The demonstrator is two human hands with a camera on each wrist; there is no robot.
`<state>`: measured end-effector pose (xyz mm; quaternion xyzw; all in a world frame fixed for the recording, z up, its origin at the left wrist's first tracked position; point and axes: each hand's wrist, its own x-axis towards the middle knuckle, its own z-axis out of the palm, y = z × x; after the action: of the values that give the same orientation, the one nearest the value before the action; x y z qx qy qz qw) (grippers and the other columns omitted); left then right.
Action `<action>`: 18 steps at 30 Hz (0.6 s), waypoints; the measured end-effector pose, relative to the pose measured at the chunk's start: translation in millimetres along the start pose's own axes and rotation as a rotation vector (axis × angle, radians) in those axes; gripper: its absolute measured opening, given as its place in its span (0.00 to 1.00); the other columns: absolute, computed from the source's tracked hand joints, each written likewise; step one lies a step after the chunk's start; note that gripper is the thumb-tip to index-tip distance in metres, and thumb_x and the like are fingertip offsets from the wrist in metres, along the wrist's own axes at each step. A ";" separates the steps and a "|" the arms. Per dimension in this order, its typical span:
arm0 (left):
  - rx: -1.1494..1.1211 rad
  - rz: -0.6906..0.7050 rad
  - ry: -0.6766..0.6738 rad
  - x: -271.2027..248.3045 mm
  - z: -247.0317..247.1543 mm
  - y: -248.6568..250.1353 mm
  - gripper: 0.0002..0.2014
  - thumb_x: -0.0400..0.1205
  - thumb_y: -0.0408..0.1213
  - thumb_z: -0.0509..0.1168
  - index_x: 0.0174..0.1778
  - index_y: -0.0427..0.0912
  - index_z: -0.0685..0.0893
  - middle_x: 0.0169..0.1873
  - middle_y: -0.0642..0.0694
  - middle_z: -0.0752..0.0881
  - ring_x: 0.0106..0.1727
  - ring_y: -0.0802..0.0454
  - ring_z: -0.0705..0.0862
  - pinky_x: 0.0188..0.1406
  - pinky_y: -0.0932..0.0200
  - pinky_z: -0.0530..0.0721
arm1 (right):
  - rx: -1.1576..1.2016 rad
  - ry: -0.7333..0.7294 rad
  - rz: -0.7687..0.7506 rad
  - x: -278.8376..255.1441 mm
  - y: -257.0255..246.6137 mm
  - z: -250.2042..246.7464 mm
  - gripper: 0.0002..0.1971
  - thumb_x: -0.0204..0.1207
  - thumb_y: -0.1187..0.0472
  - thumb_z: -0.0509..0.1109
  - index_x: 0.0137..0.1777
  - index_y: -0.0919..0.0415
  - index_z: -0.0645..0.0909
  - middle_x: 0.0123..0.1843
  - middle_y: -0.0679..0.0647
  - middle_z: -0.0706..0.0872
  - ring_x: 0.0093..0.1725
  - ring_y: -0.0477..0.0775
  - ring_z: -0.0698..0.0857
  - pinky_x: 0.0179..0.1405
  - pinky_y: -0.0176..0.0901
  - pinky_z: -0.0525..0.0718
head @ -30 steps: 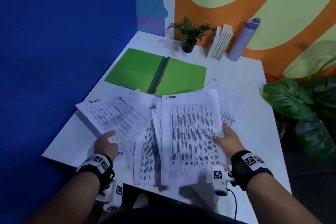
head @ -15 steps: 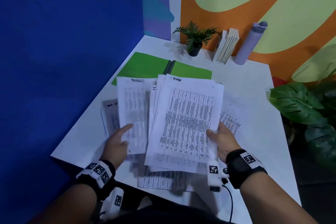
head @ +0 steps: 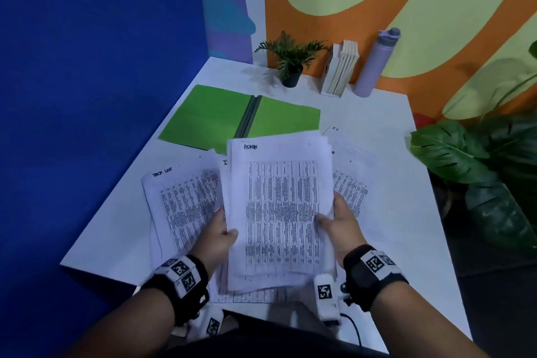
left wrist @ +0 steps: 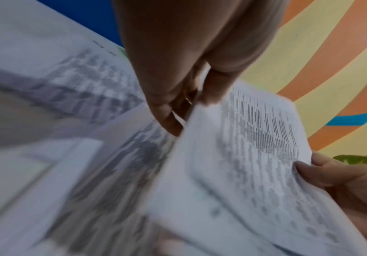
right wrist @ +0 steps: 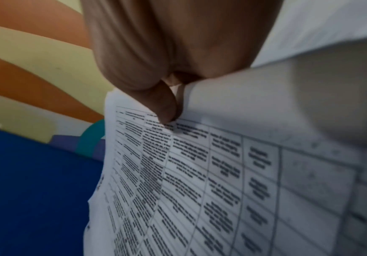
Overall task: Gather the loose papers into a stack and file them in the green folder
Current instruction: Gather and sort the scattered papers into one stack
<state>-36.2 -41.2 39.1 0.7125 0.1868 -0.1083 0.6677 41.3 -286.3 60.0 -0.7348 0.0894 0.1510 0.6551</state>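
Observation:
I hold a stack of printed papers [head: 279, 206] above the white table [head: 383, 113]. My left hand [head: 223, 229] pinches its left edge and my right hand [head: 334, 221] grips its right edge, thumb on top. The wrist views show the same stack [left wrist: 232, 155] [right wrist: 189, 173] held between thumb and fingers. The green folder [head: 220, 116] lies open and flat just beyond the stack. A loose sheet headed with handwriting [head: 180, 200] lies on the table to the left. More loose sheets [head: 351, 180] lie to the right, partly hidden under the stack.
A small potted plant [head: 290, 64], a row of white books [head: 341, 70] and a lilac bottle [head: 374, 64] stand at the table's back edge. A large leafy plant [head: 476, 160] stands off the right side. A blue wall borders the left.
The left hand has added its sheet to the stack and now pinches the stack's left edge. The stack has squared up between both hands, uncovering the sheet on the left and the folder.

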 end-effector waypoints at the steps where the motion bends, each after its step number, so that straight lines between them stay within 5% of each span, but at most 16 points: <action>1: 0.044 0.018 0.029 5.7 1.4 3.5 0.24 0.83 0.29 0.58 0.73 0.56 0.70 0.69 0.56 0.79 0.74 0.54 0.75 0.79 0.46 0.66 | -0.008 0.008 -0.042 -0.9 -6.0 0.5 0.24 0.77 0.74 0.63 0.61 0.42 0.77 0.58 0.50 0.86 0.56 0.52 0.84 0.54 0.45 0.83; 5: 0.037 0.100 0.176 18.8 4.1 30.3 0.24 0.78 0.32 0.58 0.70 0.55 0.69 0.69 0.47 0.79 0.69 0.45 0.78 0.72 0.40 0.75 | -0.062 0.046 -0.226 -2.2 -30.5 -1.9 0.16 0.77 0.68 0.65 0.55 0.44 0.73 0.58 0.45 0.81 0.62 0.50 0.78 0.65 0.48 0.74; 9: -0.069 0.234 0.165 11.6 13.7 56.6 0.28 0.77 0.24 0.58 0.53 0.70 0.71 0.53 0.57 0.81 0.51 0.57 0.80 0.48 0.58 0.77 | 0.011 0.076 -0.299 -15.7 -42.0 -4.4 0.27 0.76 0.73 0.65 0.51 0.32 0.74 0.51 0.39 0.85 0.54 0.46 0.84 0.58 0.42 0.80; 12: -0.076 0.281 0.169 7.1 19.8 53.3 0.29 0.75 0.25 0.58 0.58 0.69 0.71 0.56 0.63 0.82 0.55 0.66 0.81 0.54 0.61 0.75 | 0.059 0.102 -0.315 -23.6 -38.4 -4.3 0.32 0.73 0.80 0.63 0.54 0.34 0.74 0.52 0.50 0.83 0.48 0.50 0.82 0.52 0.53 0.82; 15: -0.062 0.302 0.188 4.4 26.7 53.4 0.23 0.74 0.33 0.57 0.61 0.62 0.69 0.55 0.58 0.82 0.55 0.62 0.81 0.54 0.60 0.75 | 0.089 0.115 -0.305 -24.4 -40.3 -3.9 0.35 0.69 0.84 0.60 0.49 0.33 0.73 0.48 0.55 0.77 0.43 0.52 0.78 0.38 0.43 0.79; 18: -0.073 0.331 0.180 3.3 31.7 58.7 0.22 0.76 0.34 0.56 0.63 0.59 0.68 0.56 0.53 0.81 0.55 0.57 0.80 0.52 0.60 0.75 | 0.117 0.117 -0.307 -27.5 -49.2 -2.7 0.34 0.65 0.87 0.56 0.49 0.42 0.73 0.45 0.49 0.77 0.38 0.45 0.78 0.28 0.31 0.77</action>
<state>-6.1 -74.5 88.6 0.7155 0.1297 0.0739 0.6825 32.1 -284.7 115.7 -0.7079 0.0227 0.0009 0.7059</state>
